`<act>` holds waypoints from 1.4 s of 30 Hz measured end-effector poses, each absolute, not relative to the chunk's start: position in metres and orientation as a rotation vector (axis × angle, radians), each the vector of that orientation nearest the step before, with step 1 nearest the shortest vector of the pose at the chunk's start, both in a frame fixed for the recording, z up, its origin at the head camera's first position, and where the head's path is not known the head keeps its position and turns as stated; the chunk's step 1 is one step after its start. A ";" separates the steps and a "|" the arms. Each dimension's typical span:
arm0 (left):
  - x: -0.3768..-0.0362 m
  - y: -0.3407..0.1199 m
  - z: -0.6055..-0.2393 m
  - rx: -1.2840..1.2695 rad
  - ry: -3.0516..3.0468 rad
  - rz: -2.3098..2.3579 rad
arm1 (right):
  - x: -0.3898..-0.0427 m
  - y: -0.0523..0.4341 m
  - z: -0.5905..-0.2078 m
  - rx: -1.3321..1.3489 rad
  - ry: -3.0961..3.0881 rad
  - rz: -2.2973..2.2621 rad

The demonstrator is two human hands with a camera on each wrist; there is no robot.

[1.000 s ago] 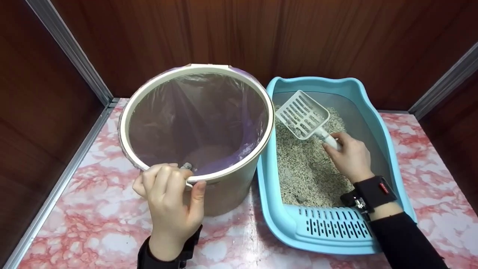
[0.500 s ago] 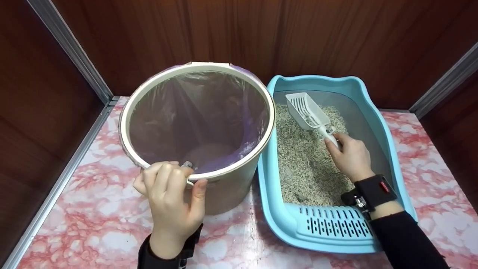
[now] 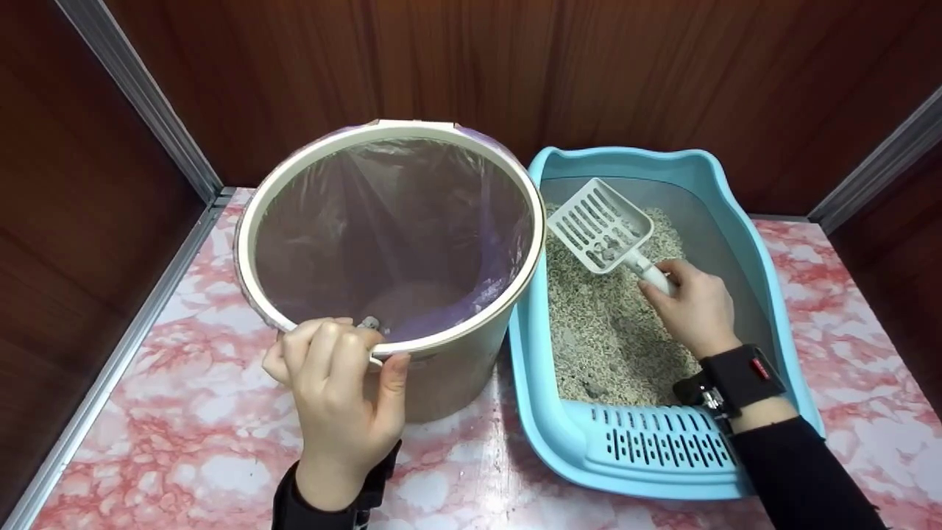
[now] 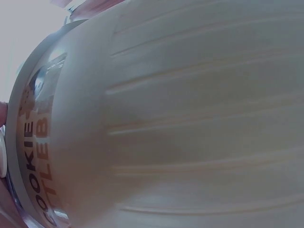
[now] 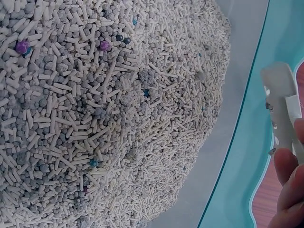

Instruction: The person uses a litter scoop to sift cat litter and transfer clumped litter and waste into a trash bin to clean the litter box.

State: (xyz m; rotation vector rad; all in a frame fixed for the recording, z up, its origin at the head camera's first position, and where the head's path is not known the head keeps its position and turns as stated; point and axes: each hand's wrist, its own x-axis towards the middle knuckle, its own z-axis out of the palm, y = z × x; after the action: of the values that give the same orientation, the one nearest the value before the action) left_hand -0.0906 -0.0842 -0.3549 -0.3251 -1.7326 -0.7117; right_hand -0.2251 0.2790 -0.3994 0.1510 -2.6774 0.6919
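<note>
A: Head view: left hand (image 3: 342, 401) grips the near rim of the beige waste bin (image 3: 390, 269), fingers curled over the edge, thumb outside. The bin has a purple liner (image 3: 412, 221) and stands on the pink marble table (image 3: 169, 434), touching the blue litter box (image 3: 743, 243) on its right.

B: Right hand?

A: Right hand (image 3: 692, 305) is clenched round the handle of the white slotted litter scoop (image 3: 600, 228). The scoop is held over the far part of the cat litter (image 3: 611, 331), inside the box, blade tilted toward the bin. A few dark bits sit in the blade; can't tell whether they are clumps or loose pellets.

B: Wrist cams any use?

A: Left wrist view is just the bin's ribbed wall (image 4: 190, 118) close up, with part of a printed label. Right wrist view shows the mixed pellet litter (image 5: 109, 114), the box wall (image 5: 247, 156), the scoop handle (image 5: 285, 107) and fingertips (image 5: 287, 190) on it.

B: Step?

A: I'd judge sifting: scoop loaded or nearly so, not yet over the bin.

B: Next move needs?

A: Probably keeping the blade level, clearing the box wall and bin rim, and the left hand steadying the bin. Risk: pellets dropping on the table at the gap.
</note>
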 end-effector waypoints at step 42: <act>-0.101 -0.080 -0.359 -0.353 -1.754 -0.710 | -0.190 0.171 -0.272 0.904 -2.078 0.367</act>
State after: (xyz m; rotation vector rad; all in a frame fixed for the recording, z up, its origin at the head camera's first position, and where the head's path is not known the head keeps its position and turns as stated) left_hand -0.1007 -0.0804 -0.3589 -0.3528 -1.7536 -0.7100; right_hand -0.1902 0.1710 -0.2719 0.9041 -2.0777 0.3671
